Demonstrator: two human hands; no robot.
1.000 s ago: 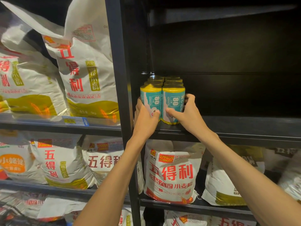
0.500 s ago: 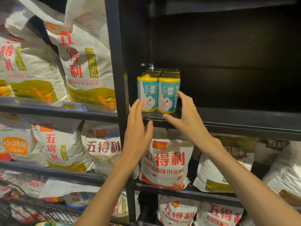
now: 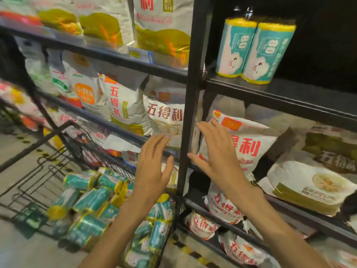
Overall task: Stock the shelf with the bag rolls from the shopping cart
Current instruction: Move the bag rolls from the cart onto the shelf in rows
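- Teal-and-white printed film wraps each cylindrical bag roll with yellow ends (image 3: 236,48); two stand upright and touching at the front of the black metal shelf (image 3: 289,91), just right of its black upright post (image 3: 190,93), with more rows seemingly behind them in the dark.
- Remaining stock: a loose heap of the same rolls (image 3: 90,200) lies on its sides in the black wire shopping cart (image 3: 38,171), lower left, some pieces joined into shrink-wrapped multipacks.
- Left hand (image 3: 152,167): empty, fingers (image 3: 154,144) straight and slightly spread, held in the air above the cart heap.
- Right hand (image 3: 218,153): also empty, fingers extended and apart, held in front of a white flour sack with red characters (image 3: 245,149) one level below the stocked shelf.
- Handling judgement: the rolls look light and firm as tightly wound film, yielding slightly under squeeze; the glossy wrap is probably slick, and a cylinder lying on its side may roll.
- Suggested hold: wrap fingers and thumb around the mid-body of a roll, or clasp a multipack across its width, rather than pinching the yellow end.
- Placement judgement: set each upright on its flat end, pressed against its neighbours so it cannot topple.
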